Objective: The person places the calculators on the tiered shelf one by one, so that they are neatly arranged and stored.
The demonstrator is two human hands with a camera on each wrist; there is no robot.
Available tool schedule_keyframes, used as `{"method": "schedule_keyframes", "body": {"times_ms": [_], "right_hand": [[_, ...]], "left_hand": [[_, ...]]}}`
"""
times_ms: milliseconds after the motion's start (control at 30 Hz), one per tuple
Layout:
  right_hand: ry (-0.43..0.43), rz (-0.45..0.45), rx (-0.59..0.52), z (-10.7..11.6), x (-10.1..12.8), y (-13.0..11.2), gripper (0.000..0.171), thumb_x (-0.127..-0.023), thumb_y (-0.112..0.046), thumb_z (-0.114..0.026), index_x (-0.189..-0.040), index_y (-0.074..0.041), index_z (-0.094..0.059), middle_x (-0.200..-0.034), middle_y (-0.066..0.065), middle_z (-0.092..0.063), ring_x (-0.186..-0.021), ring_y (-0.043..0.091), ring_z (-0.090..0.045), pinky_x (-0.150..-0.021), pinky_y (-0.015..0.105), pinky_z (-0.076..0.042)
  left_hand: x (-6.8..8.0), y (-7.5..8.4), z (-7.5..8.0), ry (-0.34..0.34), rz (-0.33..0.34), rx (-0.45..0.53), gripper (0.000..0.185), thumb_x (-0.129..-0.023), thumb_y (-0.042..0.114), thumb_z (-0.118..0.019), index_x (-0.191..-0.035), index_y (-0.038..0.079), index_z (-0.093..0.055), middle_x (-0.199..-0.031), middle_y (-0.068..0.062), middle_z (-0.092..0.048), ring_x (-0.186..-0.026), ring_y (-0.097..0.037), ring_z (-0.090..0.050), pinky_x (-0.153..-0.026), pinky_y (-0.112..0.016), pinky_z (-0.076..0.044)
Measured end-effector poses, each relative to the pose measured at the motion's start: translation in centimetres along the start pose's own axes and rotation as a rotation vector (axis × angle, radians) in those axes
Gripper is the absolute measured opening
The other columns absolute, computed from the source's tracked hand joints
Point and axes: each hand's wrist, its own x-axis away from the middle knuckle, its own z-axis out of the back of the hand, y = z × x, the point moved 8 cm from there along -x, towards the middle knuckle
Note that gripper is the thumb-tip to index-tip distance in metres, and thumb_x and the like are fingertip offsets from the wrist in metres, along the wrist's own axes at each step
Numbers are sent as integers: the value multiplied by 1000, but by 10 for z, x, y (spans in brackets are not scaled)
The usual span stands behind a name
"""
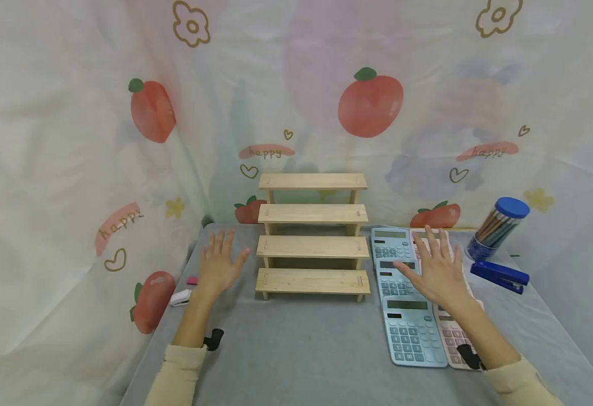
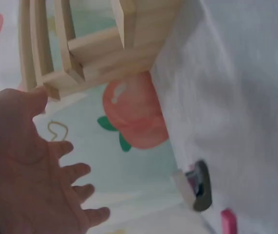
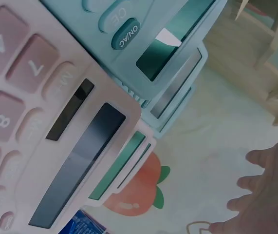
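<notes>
Two open hands were held over a grey table (image 1: 296,349).

The left hand (image 1: 218,265) was spread flat, fingers straight, holding nothing, just beside the wooden step shelf (image 1: 312,237) near the table's back edge. The right hand (image 1: 436,268) was spread flat above the blue and pink calculators (image 1: 410,327) lined up toward the right edge.

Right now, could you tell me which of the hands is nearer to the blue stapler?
Right. The right hand hovers over the calculators, just left of the blue stapler. The left hand is beyond the wooden step shelf, near the table's far left edge.
</notes>
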Motion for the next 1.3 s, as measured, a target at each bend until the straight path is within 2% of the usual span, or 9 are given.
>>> {"method": "schedule_keyframes", "body": {"times_ms": [200, 400, 567, 767, 867, 933, 1033, 1167, 1300], "right_hand": [[-11, -1, -16, 10, 19, 4, 100, -96, -70, -55, -167, -11, -18, -174, 20, 5, -157, 43, 18, -115, 75, 19], [-38, -16, -44, 17, 42, 12, 100, -98, -69, -54, -167, -7, -16, -172, 27, -1, -156, 47, 15, -114, 78, 17], [-53, 6, -62, 15, 65, 18, 98, -99, -63, -58, -166, -4, -18, -172, 28, 1, -155, 49, 17, -111, 79, 18], [-91, -44, -69, 6, 97, 30, 104, -96, -64, -63, -165, -2, -17, -170, 31, 2, -154, 50, 21, -109, 78, 21], [-141, -84, -85, -1, 110, 38, 109, -94, -66, -65, -164, 1, -16, -169, 32, 3, -152, 56, 17, -108, 85, 12], [-167, -109, -96, -5, 116, 43, 113, -92, -67, -67, -164, 3, -15, -168, 35, 2, -151, 61, 12, -106, 89, 3], [-171, -124, -104, -8, 126, 52, 120, -87, -67, -73, -162, 7, -17, -164, 40, -4, -147, 67, 1, -103, 90, -11], [-206, -145, -97, -17, 138, 62, 135, -72, -71, -83, -159, 10, -20, -159, 44, -8, -139, 68, -16, -99, 88, -26], [-332, -214, -101, -32, 148, 72, 152, -54, -76, -89, -161, 4, -16, -160, 45, -2, -131, 71, -22, -92, 87, -34]], "left_hand": [[7, 10, -2, 52, -18, 143, 75, -110, 50, -45, -165, 4, -23, -171, -23, -18, -158, -47, -3, -123, -72, -11], [15, 11, -5, 86, 26, 333, 71, -111, 49, -43, -166, 10, -23, -172, -17, -19, -160, -40, -4, -124, -69, -14], [24, 12, -18, 79, 60, 436, 70, -112, 47, -41, -166, 7, -21, -171, -20, -20, -159, -41, -6, -126, -65, -13], [33, 16, -36, 78, 65, 531, 68, -112, 41, -43, -165, 2, -23, -170, -24, -22, -157, -44, -17, -127, -61, -16], [36, 15, -41, 91, 73, 606, 66, -112, 34, -49, -164, 0, -25, -168, -26, -26, -155, -44, -23, -126, -60, -19], [37, 14, -44, 91, 88, 698, 65, -110, 26, -53, -162, -3, -26, -165, -29, -28, -153, -47, -25, -125, -61, -21], [37, 14, -51, 67, 149, 863, 66, -107, 16, -58, -161, -6, -26, -163, -31, -31, -151, -48, -30, -124, -59, -27], [39, 15, -67, 34, 246, 1080, 67, -104, 3, -57, -161, -7, -24, -164, -30, -31, -151, -45, -33, -123, -56, -30], [43, 16, -83, 47, 308, 1175, 67, -97, -11, -53, -160, -7, -29, -162, -29, -34, -149, -45, -37, -121, -56, -34]]}}
